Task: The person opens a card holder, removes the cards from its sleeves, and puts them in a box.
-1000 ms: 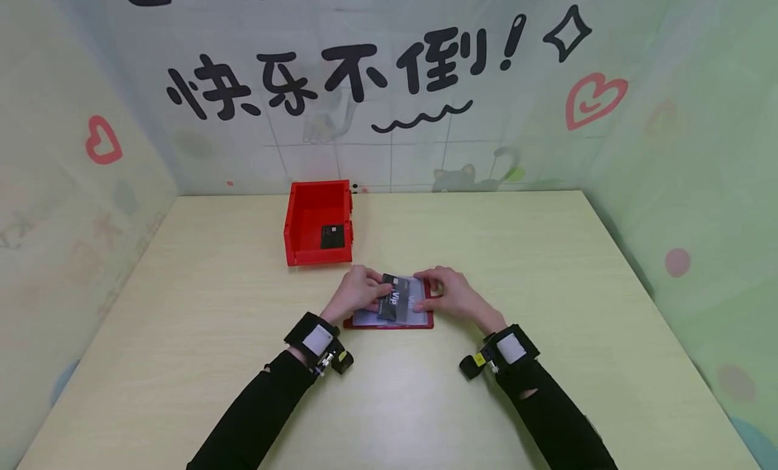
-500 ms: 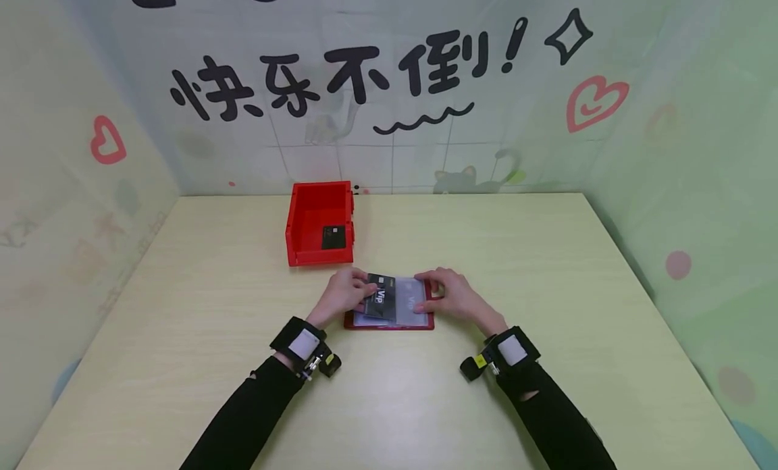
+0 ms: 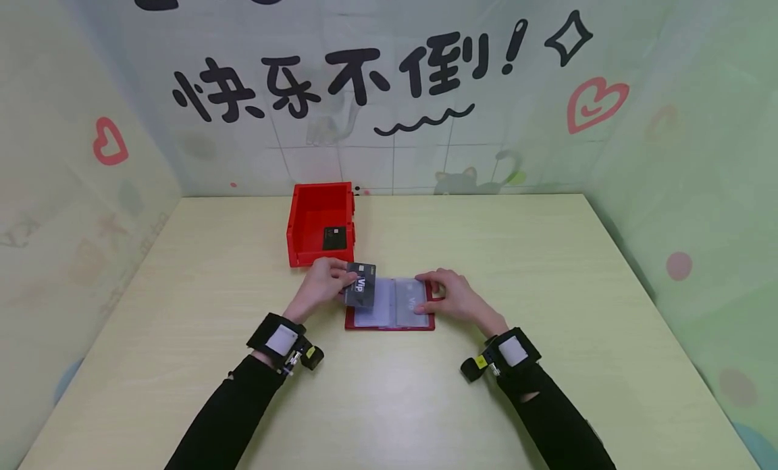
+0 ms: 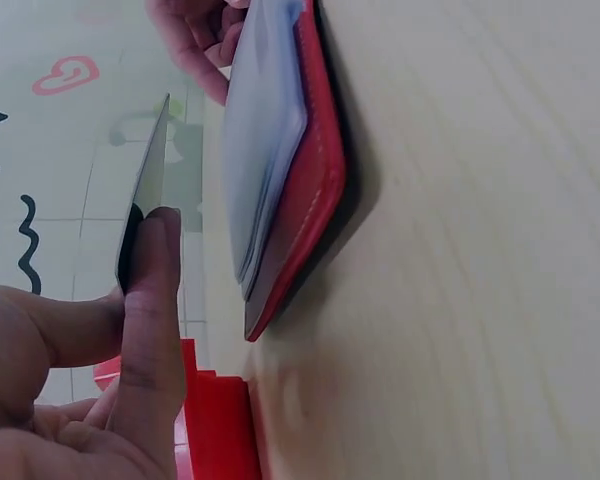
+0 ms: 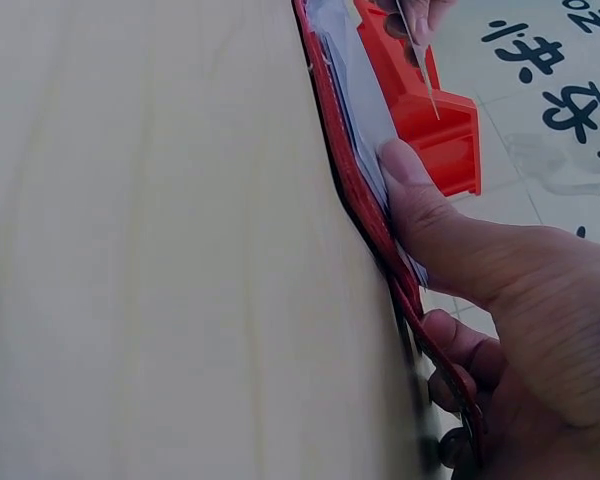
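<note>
Black VIP card [image 3: 360, 284] pinched between thumb and fingers of the left hand [image 3: 322, 283], lifted clear of the red card holder [image 3: 390, 325] and held between the holder's left edge and the red bin [image 3: 306, 254]. In the left wrist view, seen edge-on, apart from the clear sleeves. Right hand [image 3: 452, 296] laid on the holder's right page, thumb pressing the sleeve flat, other fingers curled round the red cover edge, as the right wrist view shows.

Judged progress: one black card [image 3: 334, 238] already lying in the bin; a second out of its sleeve and near the bin's front wall. Left to do, by appearance: passing over that wall and release inside. At least one more card faintly visible under the right-hand sleeve.

Clearance: bin's front wall just beyond the held card, so some lift needed to clear the rim. Bare table [image 3: 547, 254] wide to the right and toward the person; table edges well apart from both hands.
</note>
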The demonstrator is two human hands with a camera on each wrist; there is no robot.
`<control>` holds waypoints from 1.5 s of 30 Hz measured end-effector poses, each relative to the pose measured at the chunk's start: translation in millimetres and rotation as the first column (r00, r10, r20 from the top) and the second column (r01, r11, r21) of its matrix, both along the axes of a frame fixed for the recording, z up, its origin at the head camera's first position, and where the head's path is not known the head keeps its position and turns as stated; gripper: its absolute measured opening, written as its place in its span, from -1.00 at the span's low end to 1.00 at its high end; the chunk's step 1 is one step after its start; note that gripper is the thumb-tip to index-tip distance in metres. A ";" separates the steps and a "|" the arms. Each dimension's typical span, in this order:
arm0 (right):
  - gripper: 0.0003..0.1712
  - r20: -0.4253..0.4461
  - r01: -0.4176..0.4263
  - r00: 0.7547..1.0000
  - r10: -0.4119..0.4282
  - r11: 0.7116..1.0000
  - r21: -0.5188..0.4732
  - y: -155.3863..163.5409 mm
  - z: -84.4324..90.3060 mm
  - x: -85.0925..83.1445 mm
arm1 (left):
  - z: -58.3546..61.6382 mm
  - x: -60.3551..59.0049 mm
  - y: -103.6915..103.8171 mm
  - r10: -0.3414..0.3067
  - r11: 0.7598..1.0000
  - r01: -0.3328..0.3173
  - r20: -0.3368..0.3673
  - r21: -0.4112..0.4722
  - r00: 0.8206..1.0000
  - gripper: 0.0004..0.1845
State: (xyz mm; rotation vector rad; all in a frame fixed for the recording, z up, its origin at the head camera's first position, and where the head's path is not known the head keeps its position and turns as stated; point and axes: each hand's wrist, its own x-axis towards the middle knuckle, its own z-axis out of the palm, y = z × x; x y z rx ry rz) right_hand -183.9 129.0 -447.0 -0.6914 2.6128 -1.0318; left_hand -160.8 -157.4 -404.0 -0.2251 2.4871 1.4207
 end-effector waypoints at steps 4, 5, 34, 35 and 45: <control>-0.24 0.001 -0.001 1.000 0.001 1.000 -0.001 0.9 -1.5 -0.6 | 7.5 -3.6 -8.6 0.012 1.000 -0.012 -0.033 -0.002 0.999 -0.54; -0.24 0.001 -0.002 1.000 0.002 1.000 -0.002 1.1 -2.0 -0.9 | 9.0 -4.7 -10.7 0.016 1.000 -0.016 -0.040 -0.003 0.999 -0.55; -0.22 0.001 0.004 1.000 -0.004 1.000 0.015 3.0 -3.5 0.0 | 23.8 -58.2 -31.5 0.291 0.939 -0.273 -0.059 0.212 0.955 -0.39; -0.22 0.006 0.007 1.000 -0.007 1.000 0.016 2.9 -3.5 0.1 | 22.9 -59.2 -30.9 0.299 0.939 -0.280 -0.073 0.200 0.951 -0.40; -0.22 0.006 0.013 1.000 -0.013 1.000 0.026 3.4 -4.0 -0.5 | 11.5 -70.7 -24.8 0.274 0.957 -0.288 -0.217 -0.038 0.937 -0.41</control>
